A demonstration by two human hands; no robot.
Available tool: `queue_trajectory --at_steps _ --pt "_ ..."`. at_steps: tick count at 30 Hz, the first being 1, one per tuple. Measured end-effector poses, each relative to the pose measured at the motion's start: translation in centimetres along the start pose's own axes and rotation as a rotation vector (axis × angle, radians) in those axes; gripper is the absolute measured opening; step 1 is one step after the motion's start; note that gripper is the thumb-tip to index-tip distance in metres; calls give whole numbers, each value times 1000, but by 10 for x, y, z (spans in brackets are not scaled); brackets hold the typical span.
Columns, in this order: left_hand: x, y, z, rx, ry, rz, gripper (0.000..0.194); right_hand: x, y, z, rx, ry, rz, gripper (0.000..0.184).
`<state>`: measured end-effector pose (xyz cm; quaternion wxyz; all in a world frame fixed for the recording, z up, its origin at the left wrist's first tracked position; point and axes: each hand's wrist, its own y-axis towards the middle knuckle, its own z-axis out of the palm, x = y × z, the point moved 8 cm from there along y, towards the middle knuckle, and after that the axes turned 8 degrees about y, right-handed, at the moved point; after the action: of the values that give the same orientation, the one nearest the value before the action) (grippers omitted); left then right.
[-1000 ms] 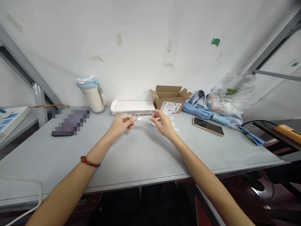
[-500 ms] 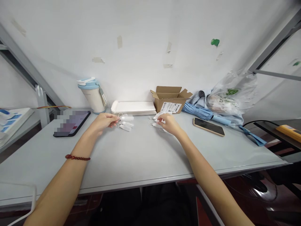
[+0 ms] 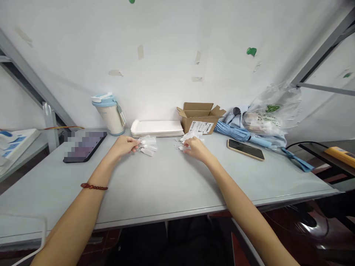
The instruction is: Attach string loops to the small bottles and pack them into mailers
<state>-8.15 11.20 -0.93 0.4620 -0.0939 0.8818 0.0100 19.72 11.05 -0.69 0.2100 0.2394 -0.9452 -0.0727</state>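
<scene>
Two small groups of clear plastic tubes with white caps and thin cord loops lie on the grey table; they are too small to make out exactly. My left hand is at the left edge of the left tubes, thumb and fingertips pinched at the cap end of one. Over the right tubes, my right hand has its fingers curled down, closed around a tube near its cap. The hand's back hides part of that group.
Behind the tubes lie a stack of white envelopes and an open cardboard box. To the left stand a tumbler and a dark tablet. On the right are a phone, a folded blue umbrella and a plastic bag.
My left hand moved left from the middle with a capped tube to the left group, then stayed there. My right hand went down to the right group and its fingers curled further over it.
</scene>
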Motion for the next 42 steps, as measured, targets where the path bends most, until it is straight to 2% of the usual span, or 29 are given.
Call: queue_trajectory --at_steps 7,12,17,19,25,28,31,35,42 --pt "6 6 -5 -50 56 -28 13 2 -1 2 17 25 8 20" --pt "3 6 -14 -147 104 13 12 3 -1 -3 -57 236 -19 15" --pt "-15 -4 -14 -235 68 109 11 2 0 -11 -146 494 13 15" --pt "-24 -9 -3 -185 3 160 14 3 -1 -13 -150 606 37 18" --pt "-50 -32 47 115 -30 327 36 11 -4 -8 -77 895 132 23" --pt "-54 -42 64 207 4 367 43 17 -4 -1 -31 994 165 22" --pt "-53 -45 77 289 26 377 38 24 -4 3 -2 1044 169 21" --pt "-50 -45 86 373 16 376 31 31 -5 3 3 1072 168 22" --pt "-51 -47 84 435 -173 319 34 31 -6 4 -6 1081 166 23"
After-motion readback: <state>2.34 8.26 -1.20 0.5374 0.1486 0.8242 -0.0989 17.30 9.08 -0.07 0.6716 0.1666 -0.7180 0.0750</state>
